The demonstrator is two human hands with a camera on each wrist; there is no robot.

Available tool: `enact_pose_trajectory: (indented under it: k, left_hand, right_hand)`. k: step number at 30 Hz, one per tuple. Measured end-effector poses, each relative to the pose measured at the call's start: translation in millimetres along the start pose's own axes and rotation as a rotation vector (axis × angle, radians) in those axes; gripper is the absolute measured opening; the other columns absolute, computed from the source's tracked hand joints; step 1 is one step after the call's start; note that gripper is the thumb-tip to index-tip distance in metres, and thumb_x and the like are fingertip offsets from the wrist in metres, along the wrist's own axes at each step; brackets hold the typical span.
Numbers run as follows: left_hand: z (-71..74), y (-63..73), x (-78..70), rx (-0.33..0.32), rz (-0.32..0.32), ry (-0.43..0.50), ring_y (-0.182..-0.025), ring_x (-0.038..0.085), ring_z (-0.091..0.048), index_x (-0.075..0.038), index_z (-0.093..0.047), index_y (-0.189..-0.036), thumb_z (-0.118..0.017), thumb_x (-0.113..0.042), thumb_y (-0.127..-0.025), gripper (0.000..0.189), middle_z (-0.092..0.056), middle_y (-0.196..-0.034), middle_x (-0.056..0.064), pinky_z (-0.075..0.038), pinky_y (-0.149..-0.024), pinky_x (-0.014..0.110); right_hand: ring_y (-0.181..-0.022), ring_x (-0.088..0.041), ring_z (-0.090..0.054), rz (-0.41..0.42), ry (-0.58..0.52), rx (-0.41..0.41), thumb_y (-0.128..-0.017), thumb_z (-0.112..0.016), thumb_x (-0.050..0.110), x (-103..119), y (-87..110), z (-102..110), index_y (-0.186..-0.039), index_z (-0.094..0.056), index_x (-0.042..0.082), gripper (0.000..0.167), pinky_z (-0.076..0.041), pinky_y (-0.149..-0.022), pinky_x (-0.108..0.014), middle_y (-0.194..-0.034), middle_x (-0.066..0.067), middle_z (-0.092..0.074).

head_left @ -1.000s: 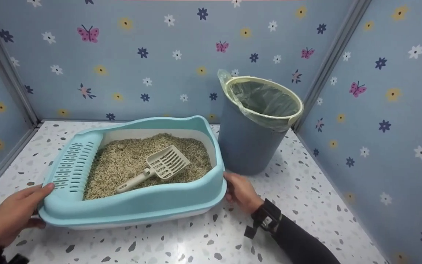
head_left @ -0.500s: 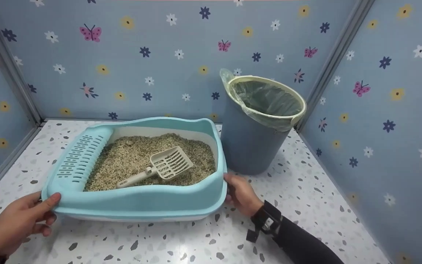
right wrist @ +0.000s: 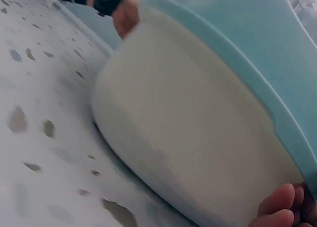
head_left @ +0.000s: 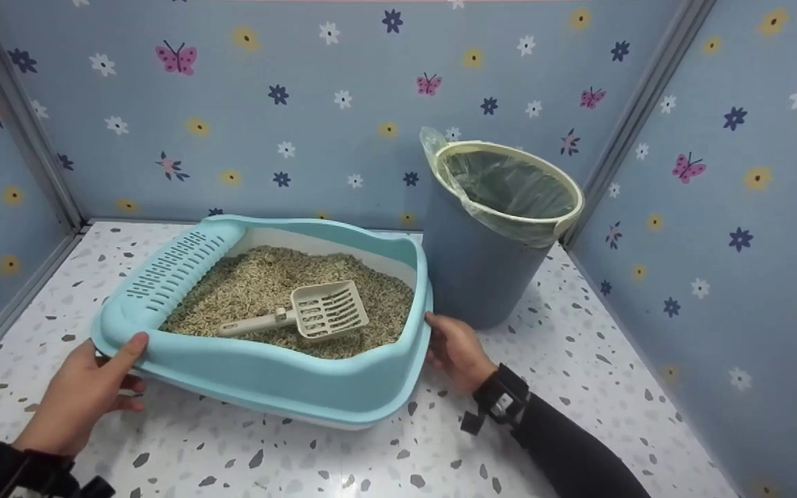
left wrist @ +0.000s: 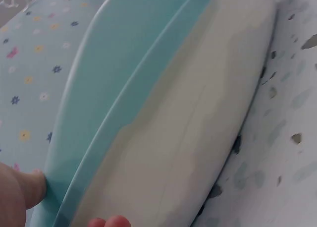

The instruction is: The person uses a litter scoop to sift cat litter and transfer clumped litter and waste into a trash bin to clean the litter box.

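A light-blue litter box (head_left: 281, 377) with a white base (left wrist: 163, 123) stands at an angle on the speckled table, its near right corner toward me. My left hand (head_left: 87, 387) grips its left corner, thumb on top of the rim and fingers beneath. At the right end my right hand (head_left: 459, 351) holds the rim, with curled fingers (right wrist: 278, 199) showing under the edge in the right wrist view. Inside lies brown pellet litter (head_left: 260, 277). A beige slotted litter scoop (head_left: 329, 311) rests on it, handle pointing left.
Close behind the box's right end stands a grey-blue trash bin (head_left: 474, 277) lined with a clear bag (head_left: 509, 187). Flowered blue panels (head_left: 343, 138) enclose the speckled table (head_left: 544, 387) at the back and both sides.
The litter box has turned clockwise as seen from above: its left end swung away from me, its near right corner came closer. My left hand moved forward and right with it.
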State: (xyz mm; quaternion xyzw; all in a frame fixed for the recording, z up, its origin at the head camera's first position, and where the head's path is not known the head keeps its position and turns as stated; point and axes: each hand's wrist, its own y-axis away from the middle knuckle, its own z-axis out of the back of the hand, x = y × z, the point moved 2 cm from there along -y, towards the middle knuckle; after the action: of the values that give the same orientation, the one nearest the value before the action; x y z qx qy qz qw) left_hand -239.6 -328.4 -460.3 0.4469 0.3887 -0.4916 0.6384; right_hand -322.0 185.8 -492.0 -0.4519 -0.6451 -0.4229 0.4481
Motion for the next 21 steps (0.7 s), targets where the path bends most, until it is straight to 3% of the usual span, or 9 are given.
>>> enact_pose_trajectory:
  k: [3, 7, 14, 17, 21]
  left_hand:
    - [-12.0, 2.7, 0.8, 0.010, -0.032, 0.050, -0.085, 0.018, -0.069, 0.004, -0.030, -0.159, -0.053, -0.053, -0.116, 0.075, -0.060, -0.110, 0.007, -0.072, -0.075, 0.042]
    - [-11.9, -4.6, 0.8, 0.017, -0.057, 0.108, -0.087, 0.017, -0.070, 0.001, -0.033, -0.159, -0.056, -0.051, -0.115, 0.072, -0.063, -0.109, 0.004, -0.072, -0.078, 0.040]
    - [-6.8, -37.9, -0.3, -0.001, -0.093, 0.234, -0.092, 0.012, -0.075, -0.005, -0.044, -0.155, -0.060, -0.051, -0.113, 0.065, -0.069, -0.106, -0.002, -0.071, -0.084, 0.034]
    - [-9.9, -51.3, -5.6, -0.022, -0.105, 0.257, -0.091, 0.009, -0.075, 0.001, -0.043, -0.157, -0.057, -0.053, -0.113, 0.071, -0.069, -0.103, -0.004, -0.070, -0.083, 0.031]
    - [-24.6, -46.8, -11.7, 0.013, -0.074, 0.239, -0.092, 0.012, -0.077, 0.007, -0.030, -0.167, -0.046, -0.058, -0.116, 0.084, -0.071, -0.110, 0.002, -0.070, -0.084, 0.034]
  right_hand:
    - [-0.061, -0.013, -0.050, 0.011, -0.013, -0.015, -0.116, -0.053, 0.029, 2, -7.3, 3, -0.094, -0.070, 0.011, 0.033, -0.038, -0.050, -0.020, -0.075, 0.000, -0.063]
    - [-0.061, -0.012, -0.048, 0.026, -0.003, 0.023, -0.118, -0.049, 0.028, 1, 0.7, 2, -0.098, -0.066, 0.013, 0.030, -0.038, -0.051, -0.020, -0.076, 0.001, -0.059]
    - [-0.061, -0.010, -0.052, -0.008, 0.042, 0.127, -0.116, -0.056, 0.028, -7, 34.6, -6, -0.094, -0.069, 0.014, 0.030, -0.041, -0.051, -0.021, -0.074, 0.002, -0.059]
    - [-0.062, -0.010, -0.056, -0.028, 0.054, 0.177, -0.116, -0.058, 0.027, -8, 41.7, -7, -0.094, -0.069, 0.015, 0.027, -0.043, -0.052, -0.020, -0.077, 0.003, -0.063]
    - [-0.063, -0.011, -0.058, -0.032, 0.030, 0.089, -0.114, -0.059, 0.029, -5, 30.1, 3, -0.093, -0.071, 0.013, 0.030, -0.044, -0.052, -0.020, -0.079, 0.001, -0.065]
